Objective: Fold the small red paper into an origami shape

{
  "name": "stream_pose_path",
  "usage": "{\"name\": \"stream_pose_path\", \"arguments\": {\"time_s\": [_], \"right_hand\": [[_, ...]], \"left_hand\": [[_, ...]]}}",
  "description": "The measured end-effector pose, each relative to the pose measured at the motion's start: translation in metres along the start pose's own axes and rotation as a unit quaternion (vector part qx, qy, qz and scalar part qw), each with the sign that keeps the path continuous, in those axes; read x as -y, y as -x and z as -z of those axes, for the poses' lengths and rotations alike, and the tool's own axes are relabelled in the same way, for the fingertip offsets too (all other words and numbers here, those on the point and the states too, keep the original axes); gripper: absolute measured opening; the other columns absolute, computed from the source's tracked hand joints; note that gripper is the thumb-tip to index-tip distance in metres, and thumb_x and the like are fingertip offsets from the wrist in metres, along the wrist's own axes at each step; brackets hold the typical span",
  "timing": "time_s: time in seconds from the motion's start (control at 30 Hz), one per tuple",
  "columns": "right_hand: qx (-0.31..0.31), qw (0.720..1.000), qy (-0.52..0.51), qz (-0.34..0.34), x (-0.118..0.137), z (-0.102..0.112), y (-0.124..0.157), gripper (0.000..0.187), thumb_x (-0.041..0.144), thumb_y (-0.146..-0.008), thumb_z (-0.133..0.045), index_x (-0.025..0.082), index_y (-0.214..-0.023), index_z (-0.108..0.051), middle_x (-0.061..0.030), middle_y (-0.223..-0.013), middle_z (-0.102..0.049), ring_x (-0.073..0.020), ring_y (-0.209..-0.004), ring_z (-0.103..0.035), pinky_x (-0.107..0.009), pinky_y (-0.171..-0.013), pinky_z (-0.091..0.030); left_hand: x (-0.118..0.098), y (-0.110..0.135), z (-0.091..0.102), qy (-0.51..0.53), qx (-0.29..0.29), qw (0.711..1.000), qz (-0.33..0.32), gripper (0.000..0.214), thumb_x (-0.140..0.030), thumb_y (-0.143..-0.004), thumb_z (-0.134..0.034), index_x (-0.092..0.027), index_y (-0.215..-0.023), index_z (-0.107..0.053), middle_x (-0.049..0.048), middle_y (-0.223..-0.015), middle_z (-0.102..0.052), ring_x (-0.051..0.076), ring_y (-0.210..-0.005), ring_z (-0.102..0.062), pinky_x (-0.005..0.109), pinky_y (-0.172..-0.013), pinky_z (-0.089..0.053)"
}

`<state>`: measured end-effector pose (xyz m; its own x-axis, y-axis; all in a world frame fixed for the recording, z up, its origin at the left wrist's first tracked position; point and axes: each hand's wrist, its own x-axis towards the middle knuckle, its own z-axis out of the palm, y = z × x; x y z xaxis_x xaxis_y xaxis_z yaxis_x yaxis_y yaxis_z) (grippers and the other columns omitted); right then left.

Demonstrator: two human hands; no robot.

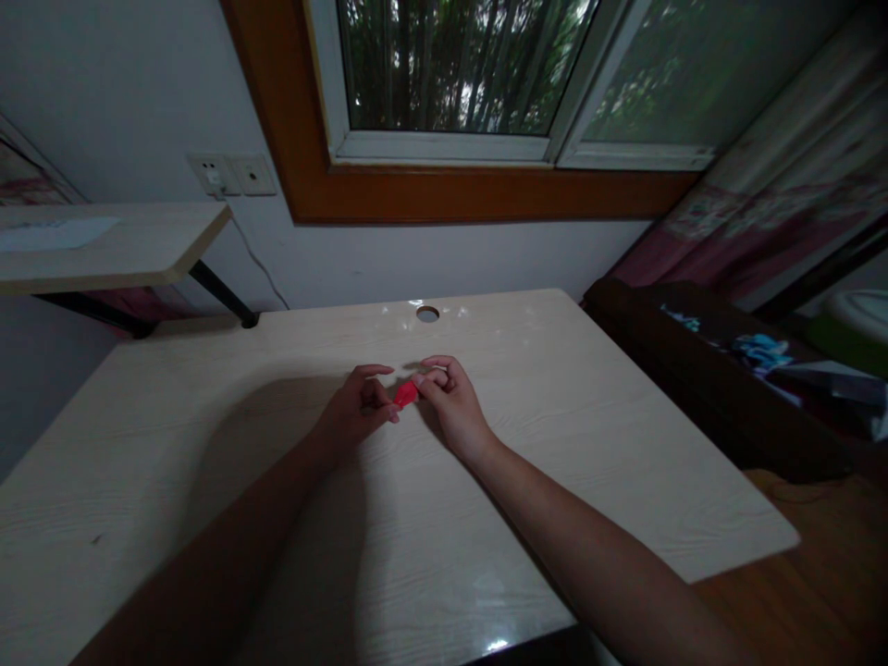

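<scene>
A small red piece [406,394], perhaps folded paper, is held between my two hands above the middle of the desk [555,388]. My left hand [362,405] pinches its lower left end between thumb and fingers. On the upper right end, the thumb and forefinger of my right hand [450,398] close, with the other fingers curled loosely. The fingertips cover parts of the piece, so its full shape is hard to make out.
A raised shelf [117,264] on black legs stands at the back left. A round cable hole [428,314] lies near the desk's back edge. A white cord [253,254] hangs from the wall socket [215,174]. Right of the desk is a dark brown piece of furniture [666,370] with items on it.
</scene>
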<state>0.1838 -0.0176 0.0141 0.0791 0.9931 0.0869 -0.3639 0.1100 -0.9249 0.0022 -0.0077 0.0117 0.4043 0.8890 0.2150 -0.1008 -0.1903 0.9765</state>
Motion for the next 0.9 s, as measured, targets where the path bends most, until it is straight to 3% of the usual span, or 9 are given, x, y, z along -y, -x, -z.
{"name": "stream_pose_path", "arguments": {"time_s": [0.3,0.5,0.9], "right_hand": [[0.022,0.997,0.067,0.023,-0.0047,0.0035,-0.0005,0.025,0.035,-0.081,-0.075,0.023,-0.099,-0.062,0.0031,-0.071,-0.068,-0.0149,-0.066,-0.061,-0.029,-0.067,-0.046],[0.065,0.989,0.130,0.033,-0.0056,0.0045,0.0035,0.024,0.039,-0.085,-0.071,0.024,-0.103,-0.065,0.0014,-0.074,-0.070,-0.0158,-0.068,-0.062,-0.029,-0.067,-0.046],[0.094,0.989,0.116,0.018,-0.0053,0.0034,0.0034,0.032,0.037,-0.081,-0.077,0.025,-0.107,-0.064,-0.0001,-0.083,-0.071,-0.0162,-0.075,-0.066,-0.030,-0.072,-0.051]], "left_hand": [[0.0006,-0.0023,0.0007,-0.017,0.017,0.999,-0.025,0.048,-0.021,-0.084,-0.072,-0.022,-0.125,-0.047,-0.0040,-0.074,-0.063,0.014,-0.071,-0.068,0.028,-0.071,-0.051],[-0.0042,-0.0021,-0.0025,-0.023,0.013,1.000,0.001,0.049,-0.022,-0.083,-0.073,-0.022,-0.124,-0.047,-0.0047,-0.075,-0.062,0.014,-0.071,-0.067,0.028,-0.071,-0.051],[-0.0003,-0.0042,0.0004,-0.014,0.003,1.000,-0.003,0.046,-0.022,-0.084,-0.072,-0.021,-0.124,-0.047,-0.0054,-0.071,-0.062,0.012,-0.068,-0.065,0.025,-0.067,-0.049]]}}
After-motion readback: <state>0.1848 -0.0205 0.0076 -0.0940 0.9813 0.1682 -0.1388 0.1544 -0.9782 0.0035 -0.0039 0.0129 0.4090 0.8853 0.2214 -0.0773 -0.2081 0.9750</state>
